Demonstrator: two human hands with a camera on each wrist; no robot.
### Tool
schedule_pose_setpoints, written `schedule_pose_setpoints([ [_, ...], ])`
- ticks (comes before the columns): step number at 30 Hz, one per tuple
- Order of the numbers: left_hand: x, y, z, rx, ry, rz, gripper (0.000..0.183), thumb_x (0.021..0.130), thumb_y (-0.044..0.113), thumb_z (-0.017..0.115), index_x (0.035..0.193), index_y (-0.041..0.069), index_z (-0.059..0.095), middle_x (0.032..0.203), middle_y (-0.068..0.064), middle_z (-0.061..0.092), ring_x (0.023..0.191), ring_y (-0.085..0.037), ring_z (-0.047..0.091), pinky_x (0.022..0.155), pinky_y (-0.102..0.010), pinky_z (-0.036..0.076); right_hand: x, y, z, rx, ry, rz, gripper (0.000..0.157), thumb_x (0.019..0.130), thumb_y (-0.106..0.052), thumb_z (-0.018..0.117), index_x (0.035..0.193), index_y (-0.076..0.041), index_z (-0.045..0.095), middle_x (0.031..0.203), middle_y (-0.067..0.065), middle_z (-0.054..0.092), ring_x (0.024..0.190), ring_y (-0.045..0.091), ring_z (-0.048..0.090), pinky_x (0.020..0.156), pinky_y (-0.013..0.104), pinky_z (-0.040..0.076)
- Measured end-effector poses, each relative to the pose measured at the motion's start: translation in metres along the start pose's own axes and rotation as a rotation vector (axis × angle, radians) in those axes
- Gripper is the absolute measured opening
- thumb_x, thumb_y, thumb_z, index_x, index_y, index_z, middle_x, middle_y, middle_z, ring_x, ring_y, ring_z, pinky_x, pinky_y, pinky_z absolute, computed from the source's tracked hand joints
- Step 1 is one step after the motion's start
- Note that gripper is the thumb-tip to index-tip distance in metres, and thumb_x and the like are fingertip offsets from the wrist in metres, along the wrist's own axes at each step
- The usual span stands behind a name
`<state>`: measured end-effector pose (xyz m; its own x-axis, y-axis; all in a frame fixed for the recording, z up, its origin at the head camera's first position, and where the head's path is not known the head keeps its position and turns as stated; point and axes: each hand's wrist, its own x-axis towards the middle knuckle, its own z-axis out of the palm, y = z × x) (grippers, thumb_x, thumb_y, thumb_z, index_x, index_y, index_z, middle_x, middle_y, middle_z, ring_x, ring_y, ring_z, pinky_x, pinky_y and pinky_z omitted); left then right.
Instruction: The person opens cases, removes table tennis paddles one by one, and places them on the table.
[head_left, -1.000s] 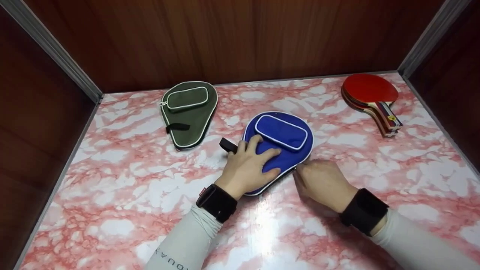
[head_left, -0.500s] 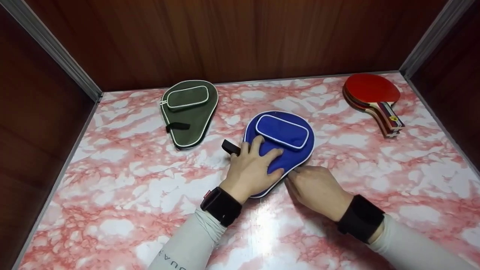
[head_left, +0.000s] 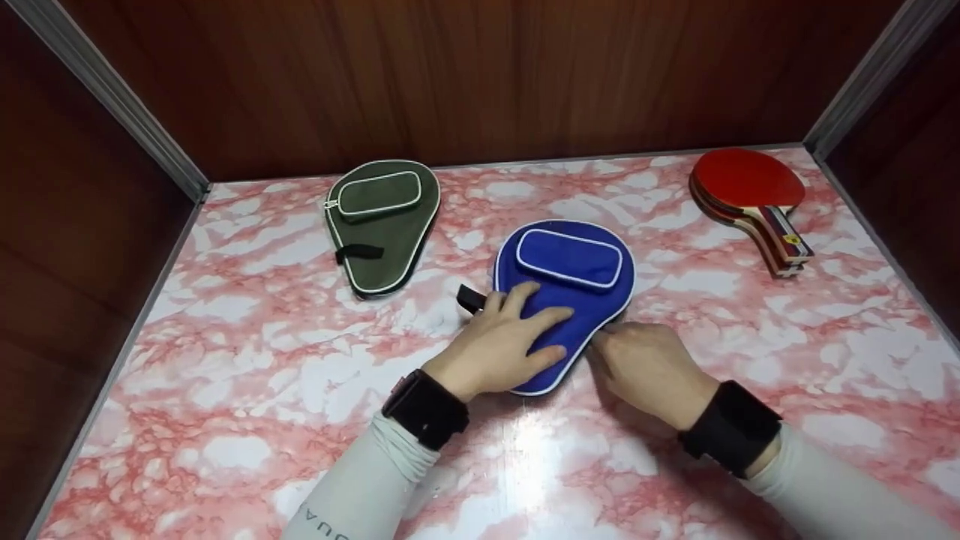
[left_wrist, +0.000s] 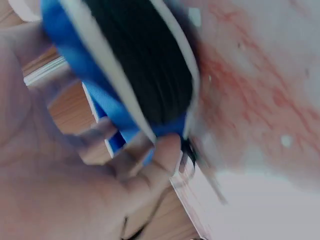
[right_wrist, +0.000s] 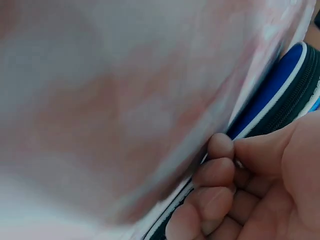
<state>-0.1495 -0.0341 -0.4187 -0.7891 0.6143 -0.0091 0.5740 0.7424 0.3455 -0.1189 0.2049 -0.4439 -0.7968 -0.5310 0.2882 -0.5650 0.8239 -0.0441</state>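
A blue table tennis bat case (head_left: 577, 315) with white piping lies on the table, its pocket (head_left: 570, 259) facing up. My left hand (head_left: 495, 345) rests across the lower left part of the case with its fingers spread. Beside those fingers a black strap loop (head_left: 470, 298) sticks out. At the right edge, where the case narrows, my right hand (head_left: 652, 367) is curled. The right wrist view has its thumb and forefinger pinching at the zip (right_wrist: 292, 95) along the case's dark side; the zip pull itself is hidden between the fingertips.
Toward the back left lies a green bat case (head_left: 394, 232) with a black strap. Table tennis bats (head_left: 746, 180) with red rubber are stacked at the back right. Dark wood panels (head_left: 480, 82) wall in the marbled table (head_left: 247, 420).
My right hand has slid down along the case's right edge, then back up a little. The case's narrow end has swung slightly right, and my left hand has shifted a little lower on it.
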Motion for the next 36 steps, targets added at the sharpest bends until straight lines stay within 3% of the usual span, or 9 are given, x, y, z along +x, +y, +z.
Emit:
schedule_pose_setpoints([
  [5, -0.005, 0.006, -0.001, -0.004, -0.043, 0.032, 0.052, 0.114, 0.046, 0.057, 0.165, 0.039, 0.053, 0.177, -0.012, 0.034, 0.154, -0.041, 0.04, 0.117, -0.058, 0.045, 0.001, 0.018, -0.004, -0.014, -0.053, 0.075, 0.018, 0.099, -0.013, 0.074, 0.084, -0.011, 0.064, 0.067, 0.006, 0.061, 0.062, 0.032, 0.067, 0.053, 0.054, 0.053],
  [8, -0.004, 0.018, 0.001, 0.104, 0.002, 0.039, 0.05, 0.113, 0.046, 0.06, 0.162, 0.037, 0.058, 0.172, -0.013, 0.044, 0.148, -0.04, 0.05, 0.116, -0.052, 0.048, 0.005, 0.027, -0.005, -0.032, -0.078, 0.098, 0.018, 0.097, -0.012, 0.076, 0.083, -0.01, 0.066, 0.068, 0.008, 0.063, 0.063, 0.034, 0.067, 0.054, 0.055, 0.053],
  [11, 0.0, 0.029, 0.006, 0.242, 0.088, 0.069, 0.05, 0.11, 0.048, 0.066, 0.157, 0.03, 0.065, 0.163, -0.014, 0.055, 0.139, -0.037, 0.058, 0.112, -0.05, 0.05, 0.009, 0.033, -0.005, -0.039, -0.093, 0.098, 0.015, 0.094, -0.008, 0.076, 0.082, -0.007, 0.067, 0.069, 0.01, 0.064, 0.066, 0.036, 0.068, 0.057, 0.056, 0.054],
  [14, 0.008, 0.031, 0.013, 0.306, 0.137, 0.086, 0.052, 0.108, 0.053, 0.066, 0.154, 0.029, 0.068, 0.162, -0.013, 0.056, 0.145, -0.037, 0.054, 0.119, -0.055, 0.043, 0.014, 0.038, -0.002, -0.04, -0.09, 0.102, 0.015, 0.09, -0.006, 0.076, 0.08, -0.006, 0.066, 0.069, 0.011, 0.063, 0.065, 0.037, 0.068, 0.059, 0.056, 0.054],
  [19, 0.018, 0.021, 0.017, 0.24, 0.068, 0.046, 0.058, 0.11, 0.063, 0.055, 0.163, 0.039, 0.057, 0.174, -0.01, 0.041, 0.162, -0.04, 0.034, 0.128, -0.065, 0.025, 0.017, 0.041, 0.0, -0.034, -0.083, 0.114, 0.015, 0.089, -0.004, 0.075, 0.08, -0.006, 0.063, 0.068, 0.012, 0.062, 0.063, 0.038, 0.066, 0.058, 0.056, 0.052],
  [23, 0.021, 0.016, 0.016, 0.203, 0.034, 0.048, 0.06, 0.11, 0.065, 0.052, 0.165, 0.04, 0.053, 0.177, -0.01, 0.036, 0.164, -0.041, 0.029, 0.128, -0.065, 0.026, 0.016, 0.041, -0.001, -0.033, -0.058, 0.093, 0.015, 0.089, -0.001, 0.074, 0.08, -0.005, 0.062, 0.068, 0.013, 0.062, 0.065, 0.038, 0.067, 0.06, 0.055, 0.053],
  [36, 0.022, 0.013, 0.016, 0.2, 0.053, 0.056, 0.059, 0.111, 0.064, 0.053, 0.164, 0.039, 0.055, 0.175, -0.011, 0.039, 0.162, -0.041, 0.031, 0.126, -0.066, 0.029, 0.004, 0.033, -0.002, -0.037, -0.045, 0.053, 0.01, 0.086, -0.001, 0.075, 0.082, -0.007, 0.067, 0.071, 0.012, 0.067, 0.068, 0.036, 0.07, 0.06, 0.054, 0.056],
])
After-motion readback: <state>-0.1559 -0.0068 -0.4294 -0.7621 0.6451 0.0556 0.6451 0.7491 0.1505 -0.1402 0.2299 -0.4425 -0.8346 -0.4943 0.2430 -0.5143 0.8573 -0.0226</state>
